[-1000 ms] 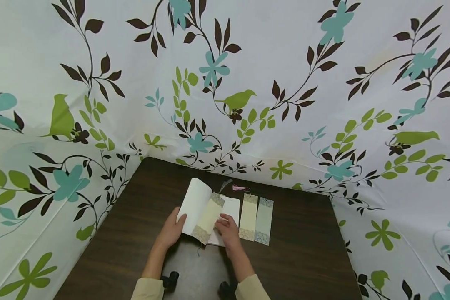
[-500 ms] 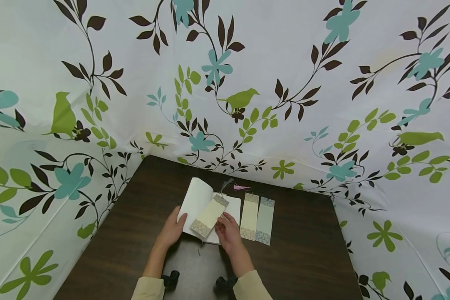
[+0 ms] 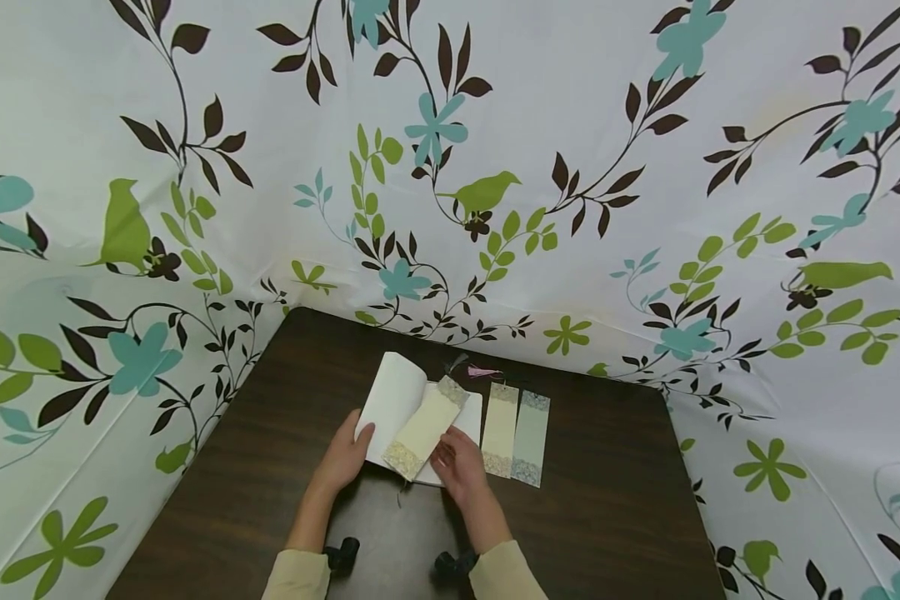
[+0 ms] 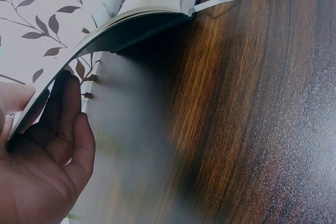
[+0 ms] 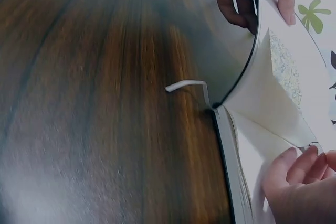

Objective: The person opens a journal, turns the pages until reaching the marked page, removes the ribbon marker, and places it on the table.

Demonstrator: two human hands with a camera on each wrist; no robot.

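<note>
An open notebook with blank white pages lies on the dark table, its left side lifted. My left hand grips that raised side, thumb on the page and fingers behind the dark cover. Slanting across the pages is a cream bookmark with patterned ends and a dark tassel. My right hand pinches the bookmark along its right edge, above the right page. In the right wrist view, the bookmark's patterned end lies close to the left page; the exact fingertip contact is partly hidden.
Right of the notebook lie a second cream bookmark with a pink tassel and a pale blue-green bookmark. A thin ribbon sticks out from the notebook's spine. Patterned cloth stands behind the wooden table.
The cream bookmark has shifted slightly to the right and tilted, with my right hand at its edge. My left hand keeps its grip on the notebook.
</note>
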